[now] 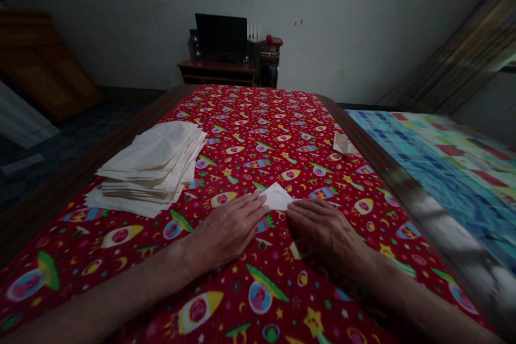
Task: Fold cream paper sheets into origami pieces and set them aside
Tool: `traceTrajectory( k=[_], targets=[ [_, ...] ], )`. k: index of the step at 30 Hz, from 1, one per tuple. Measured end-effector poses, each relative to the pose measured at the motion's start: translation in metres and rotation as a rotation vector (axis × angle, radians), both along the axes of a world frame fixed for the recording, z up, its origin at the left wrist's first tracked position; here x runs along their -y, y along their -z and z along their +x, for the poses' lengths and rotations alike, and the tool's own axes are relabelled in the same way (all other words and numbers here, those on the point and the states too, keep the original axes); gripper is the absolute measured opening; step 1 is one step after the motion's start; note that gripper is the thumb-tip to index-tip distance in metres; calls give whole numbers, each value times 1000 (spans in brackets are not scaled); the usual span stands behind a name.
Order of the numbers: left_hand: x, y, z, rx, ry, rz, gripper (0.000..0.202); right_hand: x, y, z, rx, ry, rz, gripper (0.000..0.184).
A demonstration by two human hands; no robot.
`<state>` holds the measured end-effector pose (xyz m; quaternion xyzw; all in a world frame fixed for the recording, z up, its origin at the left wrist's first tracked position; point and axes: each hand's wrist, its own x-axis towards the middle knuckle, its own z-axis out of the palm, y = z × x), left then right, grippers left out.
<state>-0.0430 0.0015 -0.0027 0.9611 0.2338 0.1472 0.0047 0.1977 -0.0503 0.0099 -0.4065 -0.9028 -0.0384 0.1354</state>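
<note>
A small folded white paper [277,196] lies on the red patterned tablecloth [258,134], its pointed top showing between my two hands. My left hand [226,231] lies flat with fingers stretched out, its fingertips pressing on the paper's left edge. From the right, my right hand [322,226] is also flat and spread, covering the paper's lower right part. Most of the paper is hidden under the hands.
A thick stack of white paper sheets [153,166] sits to the left on the table. A folded paper piece [342,144] lies near the right table edge. A patterned mat [443,161] lies to the right. A dark shelf with speakers [221,48] stands at the back wall.
</note>
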Motion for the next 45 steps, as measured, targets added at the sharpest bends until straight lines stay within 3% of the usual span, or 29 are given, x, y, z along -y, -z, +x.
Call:
traceTrajectory(
  k=[3,9,28,35,40,45],
  targets=[
    [-8,-1,-4,87,-31,-24,33,-14,-3,-9,36,44,7,12],
    [-18,4,-8,227,-79,-105,36,-31,6,-16,33,102,46,12],
    [-25,10,-10,298,-91,-119,43,-27,1,-8,48,46,-43,13],
    [-27,10,-10,332,-98,-145,42,-34,11,3,-139,11,-136,12],
    [-28,11,-9,350,-106,-133,40,-39,15,9,-178,-28,-97,11],
    [-30,14,-9,407,-132,-154,42,-29,4,-3,-13,32,-24,10]
  ],
)
